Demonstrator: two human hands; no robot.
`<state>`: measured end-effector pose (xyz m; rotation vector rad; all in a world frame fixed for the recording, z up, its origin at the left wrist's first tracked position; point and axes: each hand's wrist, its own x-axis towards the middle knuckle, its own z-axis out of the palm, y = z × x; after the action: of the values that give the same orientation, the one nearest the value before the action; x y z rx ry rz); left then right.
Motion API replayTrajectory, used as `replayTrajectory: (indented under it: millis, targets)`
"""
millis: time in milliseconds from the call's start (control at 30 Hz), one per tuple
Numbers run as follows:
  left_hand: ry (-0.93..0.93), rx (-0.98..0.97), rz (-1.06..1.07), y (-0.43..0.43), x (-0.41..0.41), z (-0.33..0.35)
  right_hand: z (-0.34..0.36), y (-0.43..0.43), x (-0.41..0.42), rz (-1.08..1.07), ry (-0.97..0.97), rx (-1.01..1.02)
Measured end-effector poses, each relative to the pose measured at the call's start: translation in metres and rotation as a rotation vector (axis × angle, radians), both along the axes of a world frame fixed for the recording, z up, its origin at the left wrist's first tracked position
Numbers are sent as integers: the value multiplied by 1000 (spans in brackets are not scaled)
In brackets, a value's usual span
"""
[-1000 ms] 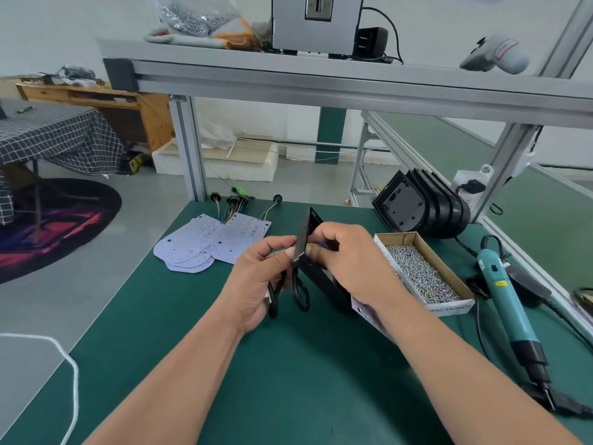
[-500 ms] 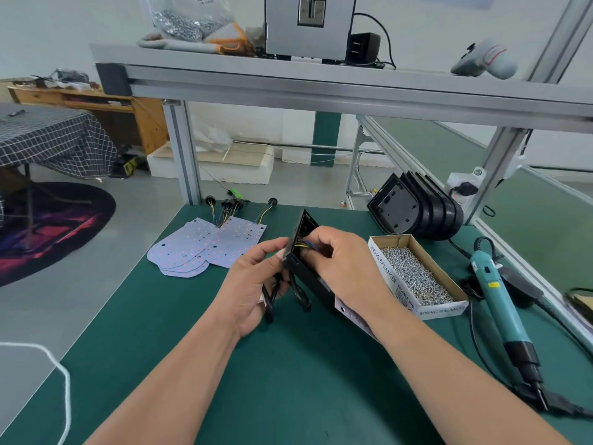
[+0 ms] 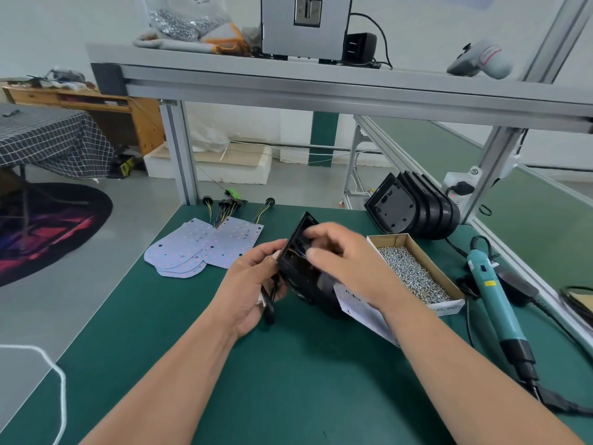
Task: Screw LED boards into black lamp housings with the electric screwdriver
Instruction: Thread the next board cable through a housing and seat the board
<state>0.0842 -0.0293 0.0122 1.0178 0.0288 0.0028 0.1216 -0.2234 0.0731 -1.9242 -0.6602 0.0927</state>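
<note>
A green tabletop (image 3: 288, 380) fills the lower view, with a metal shelf (image 3: 321, 88) spanning above its far edge. At the back right a stack of black housings (image 3: 414, 207) stands on edge. A teal electric screwdriver (image 3: 495, 300) lies along the right side, just beside a cardboard box (image 3: 428, 260) of screws. A pile of white LED boards (image 3: 199, 248) with wired plugs lies at the back left.

In the middle, one black lamp housing (image 3: 300, 274) is held tilted on edge above the tabletop, its open face turned left. The left hand (image 3: 250, 284) curls its fingers round the housing's near left edge and also holds a black cable (image 3: 269, 303) that hangs below. The right hand (image 3: 346, 261), blurred, hooks its fingers over the housing's top edge, thumb at the open face near some coloured wires. A white board (image 3: 362, 311) shows under the right wrist.
</note>
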Motion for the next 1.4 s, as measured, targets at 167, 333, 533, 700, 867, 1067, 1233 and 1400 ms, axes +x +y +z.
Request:
replayTrajectory:
  millis: [167, 333, 533, 700, 867, 1067, 1233, 1400]
  targets:
    - [-44, 16, -3, -4, -1, 0, -1, 3, -3, -66, -187, -256]
    - [-10, 39, 64, -6, 1, -2, -1, 7, -2, -46, -121, -280]
    - [92, 168, 359, -10, 8, -3, 1, -3, 3, -33, -54, -209]
    - [123, 215, 343, -14, 7, -4, 1, 0, 4, -2, -11, -264]
    - [75, 327, 222, -22, 0, -4, -5, 11, 2, -213, -70, -218]
    - [-61, 668, 109, -28, -7, -1, -11, 14, 9, -377, -82, -102]
    - [-117, 609, -97, -29, -13, 1, -16, 11, 12, -443, -45, -1]
    - [-79, 424, 9, -41, -14, 0, -14, 14, 4, -422, -2, 29]
